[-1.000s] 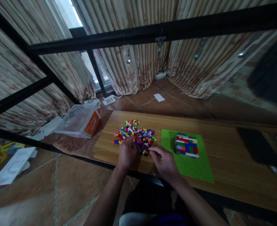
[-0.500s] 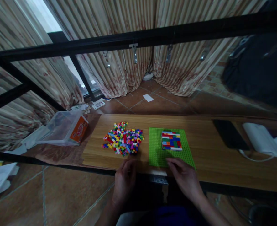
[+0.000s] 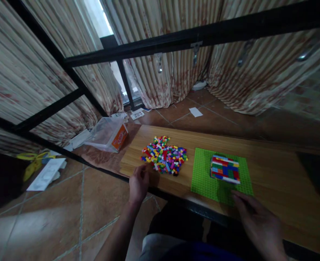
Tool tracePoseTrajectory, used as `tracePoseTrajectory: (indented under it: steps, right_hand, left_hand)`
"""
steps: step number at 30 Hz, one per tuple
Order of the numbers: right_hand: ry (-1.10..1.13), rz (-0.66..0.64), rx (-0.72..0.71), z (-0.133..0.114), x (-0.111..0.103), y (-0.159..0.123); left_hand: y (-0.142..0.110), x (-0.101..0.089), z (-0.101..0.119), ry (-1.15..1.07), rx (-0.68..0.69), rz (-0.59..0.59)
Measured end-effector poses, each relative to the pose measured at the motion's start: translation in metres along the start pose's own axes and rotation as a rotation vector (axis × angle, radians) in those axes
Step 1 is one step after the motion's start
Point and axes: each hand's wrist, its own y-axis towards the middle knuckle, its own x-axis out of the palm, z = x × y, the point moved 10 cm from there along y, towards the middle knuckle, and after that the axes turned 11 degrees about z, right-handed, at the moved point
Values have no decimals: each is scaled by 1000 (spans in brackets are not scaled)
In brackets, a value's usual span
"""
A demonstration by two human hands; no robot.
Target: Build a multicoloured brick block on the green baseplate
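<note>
A loose pile of small coloured toy bricks (image 3: 165, 156) lies on the wooden table. To its right rests a green studded baseplate (image 3: 203, 181), bearing a rectangular block of multicoloured bricks (image 3: 225, 169) in several rows. My left hand (image 3: 139, 183) is at the table's front edge, just left of and below the pile, its fingers curled closed. Anything inside those fingers is hidden. By the baseplate's front right edge is my right hand (image 3: 257, 217), thumb and fingers drawn together. Whether a small piece sits between them cannot be made out.
A clear plastic box (image 3: 102, 134) with an orange label stands beyond the table's left end. A dark flat device (image 3: 316, 172) lies at the right. Black metal bars (image 3: 160, 41) cross above the far side, before striped curtains (image 3: 162, 83).
The view has swung left, so the table appears shifted right and tilted. My left hand has moved leftward relative to the brick pile. My right hand stays near the baseplate's front edge.
</note>
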Motion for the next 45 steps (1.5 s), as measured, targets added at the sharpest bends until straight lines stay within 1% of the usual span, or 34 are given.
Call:
tracePoseTrajectory:
  steps: [2, 4, 8, 12, 16, 19, 21, 24, 27, 29, 32, 34, 35, 37, 38, 40, 41, 43, 45]
  right_hand:
    - [-27, -24, 2, 3, 1, 0]
    - [-52, -32, 15, 5, 2, 0]
    - [-101, -25, 25, 7, 3, -1]
    - [-89, -33, 20, 8, 6, -1]
    - [-60, -39, 44, 9, 7, -1]
    - [-38, -42, 22, 3, 8, -1]
    - [-6, -30, 10, -3, 8, -1]
    - [59, -24, 6, -13, 8, -2]
    - [91, -40, 13, -16, 9, -1]
    - [100, -37, 29, -14, 9, -1]
    - [117, -33, 84, -14, 11, -3]
    - [162, -53, 102, -26, 17, -7]
    - [196, -70, 93, -38, 20, -10]
    - [278, -143, 16, -74, 31, -17]
    - [313, -181, -50, -96, 36, -20]
    - [343, -233, -194, -137, 44, -26]
    - [360, -221, -269, -154, 44, -27]
    - [371, -162, -398, -178, 40, -27]
    - [366, -109, -491, -190, 35, -27]
  left_hand:
    - [12, -3, -10, 55, -32, 14]
    - [21, 0, -13, 102, -40, -6]
    - [32, 13, -4, 217, 27, -94]
    - [38, 25, 5, 329, 107, -166]
    - [43, 30, 5, 379, 121, -192]
    - [45, 29, 7, 354, 140, -179]
    - [46, 25, 9, 304, 144, -144]
    - [47, 16, 11, 183, 102, -66]
    - [48, 16, 12, 15, 35, -51]
    - [47, 20, 14, -136, -44, -79]
    - [42, 28, 18, -473, -260, -144]
    - [30, 34, 27, -755, -426, -191]
    - [22, 38, 34, -888, -509, -219]
    - [-2, 46, 52, -1096, -675, -299]
    - [-16, 51, 62, -1157, -755, -362]
    - [-46, 60, 83, -1234, -872, -484]
    - [-60, 64, 93, -1270, -924, -550]
    - [-81, 69, 110, -1327, -984, -643]
    - [-92, 72, 121, -1355, -1000, -691]
